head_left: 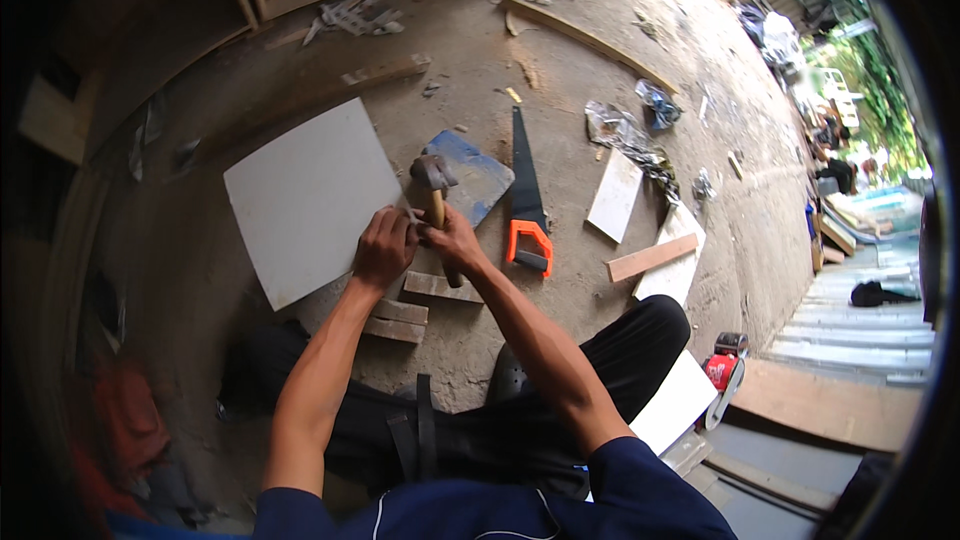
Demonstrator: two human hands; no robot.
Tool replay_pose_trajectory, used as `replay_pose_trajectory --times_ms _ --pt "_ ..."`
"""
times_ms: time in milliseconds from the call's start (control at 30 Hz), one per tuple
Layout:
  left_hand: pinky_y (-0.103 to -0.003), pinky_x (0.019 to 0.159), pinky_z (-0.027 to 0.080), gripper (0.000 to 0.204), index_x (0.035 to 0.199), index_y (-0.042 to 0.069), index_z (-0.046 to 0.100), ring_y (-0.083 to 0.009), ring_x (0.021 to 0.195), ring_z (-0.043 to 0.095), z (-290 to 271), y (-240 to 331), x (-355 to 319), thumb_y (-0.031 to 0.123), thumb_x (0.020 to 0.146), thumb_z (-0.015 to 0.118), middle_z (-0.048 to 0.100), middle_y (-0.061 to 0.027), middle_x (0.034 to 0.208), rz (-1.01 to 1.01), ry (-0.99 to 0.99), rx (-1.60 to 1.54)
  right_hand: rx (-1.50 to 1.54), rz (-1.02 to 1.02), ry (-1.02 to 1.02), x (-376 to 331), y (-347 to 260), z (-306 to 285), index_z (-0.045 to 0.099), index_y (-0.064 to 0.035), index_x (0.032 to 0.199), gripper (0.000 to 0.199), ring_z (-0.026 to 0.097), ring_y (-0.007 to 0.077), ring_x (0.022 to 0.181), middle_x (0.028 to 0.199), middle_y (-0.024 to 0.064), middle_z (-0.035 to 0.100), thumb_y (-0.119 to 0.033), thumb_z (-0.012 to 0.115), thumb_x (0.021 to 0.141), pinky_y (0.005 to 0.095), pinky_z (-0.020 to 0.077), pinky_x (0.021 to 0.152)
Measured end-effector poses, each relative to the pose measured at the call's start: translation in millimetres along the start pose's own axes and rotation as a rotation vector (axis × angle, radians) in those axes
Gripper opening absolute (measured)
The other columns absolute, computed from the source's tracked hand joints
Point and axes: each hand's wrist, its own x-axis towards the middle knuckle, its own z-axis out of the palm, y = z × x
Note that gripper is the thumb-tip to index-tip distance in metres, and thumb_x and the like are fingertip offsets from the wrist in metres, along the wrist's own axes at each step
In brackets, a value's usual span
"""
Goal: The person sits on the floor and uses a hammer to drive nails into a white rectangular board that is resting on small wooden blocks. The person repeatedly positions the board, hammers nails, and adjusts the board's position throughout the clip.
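A hammer [436, 202] with a wooden handle is gripped by the right hand [452, 237] at frame centre, fingers wrapped shut around the handle, the metal head pointing toward the top of the frame. The left hand [383, 247] is held just beside it, fingertips pinched together on something small and pale, possibly a nail; it is too small to be told for sure. Both hands are placed at the right edge of a white square tile [308, 197] lying flat on the dusty concrete floor [500, 60], above a few short wooden blocks [408, 308] at lower centre. Risk judged from here: the left fingers sit very near the hammer head, so a glancing blow could land on them. The tile edge is also close, and a stray strike could chip or crack it. The small pinched item could be dropped and lost in the dust. An orange-handled handsaw [526, 202] lies just right of the hands, teeth exposed, beside a blue-bladed shovel [474, 176]; a wrist swung wide could be caught on it. Loose blocks could shift under pressure.
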Motion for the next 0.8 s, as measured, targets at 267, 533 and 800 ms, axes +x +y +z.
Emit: replay_pose_trajectory --times_ms 267,533,800 --pt "-0.041 0.074 0.056 0.012 0.093 0.002 0.058 -0.0318 0.095 0.059 -3 2 8 0.007 0.082 0.061 0.058 -0.0134 0.098 -0.076 -0.099 0.015 -0.204 -0.019 0.108 -1 -14 8 0.058 -0.0015 0.112 0.034 0.065 0.0210 0.090 0.096 0.0135 0.068 -0.016 0.066 0.082 0.0335 0.0508 0.080" --pt "-0.043 0.076 0.050 0.014 0.089 0.004 0.057 -0.0330 0.091 0.058 -5 -1 6 0.011 0.081 0.067 0.059 -0.0130 0.098 -0.073 -0.068 -0.097 -0.204 -0.034 0.120 -6 -13 6 0.057 -0.0012 0.111 0.034 0.064 0.0203 0.091 0.103 0.0121 0.067 -0.015 0.065 0.082 0.0338 0.0508 0.080" --pt "-0.050 0.109 0.031 0.047 0.113 0.012 0.065 -0.0311 0.127 0.045 -30 4 -2 0.032 0.073 0.078 0.051 -0.0101 0.134 -0.096 -0.174 0.046 -0.023 -0.009 0.012 -2 14 -11 0.054 -0.0014 0.120 0.034 0.061 0.0128 0.089 0.106 0.0049 0.065 -0.009 0.061 0.088 0.0284 0.0534 0.076"
